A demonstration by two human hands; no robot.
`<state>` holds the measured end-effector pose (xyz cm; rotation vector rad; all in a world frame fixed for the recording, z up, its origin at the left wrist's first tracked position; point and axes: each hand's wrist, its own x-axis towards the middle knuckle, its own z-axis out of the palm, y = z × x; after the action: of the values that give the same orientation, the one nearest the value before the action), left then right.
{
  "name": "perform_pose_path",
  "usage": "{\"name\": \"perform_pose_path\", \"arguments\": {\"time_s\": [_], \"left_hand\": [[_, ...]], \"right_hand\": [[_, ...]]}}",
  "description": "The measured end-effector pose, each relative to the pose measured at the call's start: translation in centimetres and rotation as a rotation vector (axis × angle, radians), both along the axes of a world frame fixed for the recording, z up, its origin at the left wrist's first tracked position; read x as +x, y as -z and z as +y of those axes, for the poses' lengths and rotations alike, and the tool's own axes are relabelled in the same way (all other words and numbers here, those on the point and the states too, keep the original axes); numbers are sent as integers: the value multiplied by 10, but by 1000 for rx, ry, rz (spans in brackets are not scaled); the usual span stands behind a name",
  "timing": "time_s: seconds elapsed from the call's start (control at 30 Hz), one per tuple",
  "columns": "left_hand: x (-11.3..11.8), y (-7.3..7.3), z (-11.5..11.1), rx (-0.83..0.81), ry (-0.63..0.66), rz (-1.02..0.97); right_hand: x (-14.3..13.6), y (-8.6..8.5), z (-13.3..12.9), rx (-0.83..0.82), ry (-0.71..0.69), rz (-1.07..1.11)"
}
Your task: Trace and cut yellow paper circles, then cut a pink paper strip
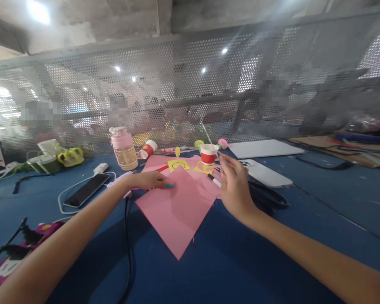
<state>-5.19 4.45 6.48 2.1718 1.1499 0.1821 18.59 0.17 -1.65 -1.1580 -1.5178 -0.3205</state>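
A pink paper sheet (180,211) lies like a diamond on the blue table. My left hand (150,180) is on its upper left edge, with fingers closed around a small teal item (170,185) too small to identify. My right hand (234,181) is raised at the right of the paper, its fingers pinched together; what they hold, if anything, is too small to make out. Just beyond those fingertips stands a red and white paper cup (208,155) with a white stick (209,134) leaning up out of it. Yellow paper with a drawn circle (178,165) lies behind the sheet.
A pink-topped bottle (125,150), a tipped paper cup (148,149) and a black phone (88,190) are at left. A white phone (269,174), a white flat board (266,148) and a black strap (274,198) lie at right. A power strip (19,257) sits lower left.
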Motion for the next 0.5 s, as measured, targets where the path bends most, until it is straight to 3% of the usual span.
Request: {"name": "perform_pose_path", "arguments": {"time_s": [0.07, 0.13, 0.33, 0.5], "left_hand": [[1, 0, 1, 35, 103, 194], [2, 3, 3, 140, 123, 217], [7, 22, 11, 303, -31, 110], [10, 27, 13, 314, -115, 16]], "right_hand": [[-4, 0, -6, 18, -90, -99], [-9, 2, -12, 5, -187, -186], [-16, 7, -17, -141, -372, -304], [-13, 1, -16, -131, -329, -186]]}}
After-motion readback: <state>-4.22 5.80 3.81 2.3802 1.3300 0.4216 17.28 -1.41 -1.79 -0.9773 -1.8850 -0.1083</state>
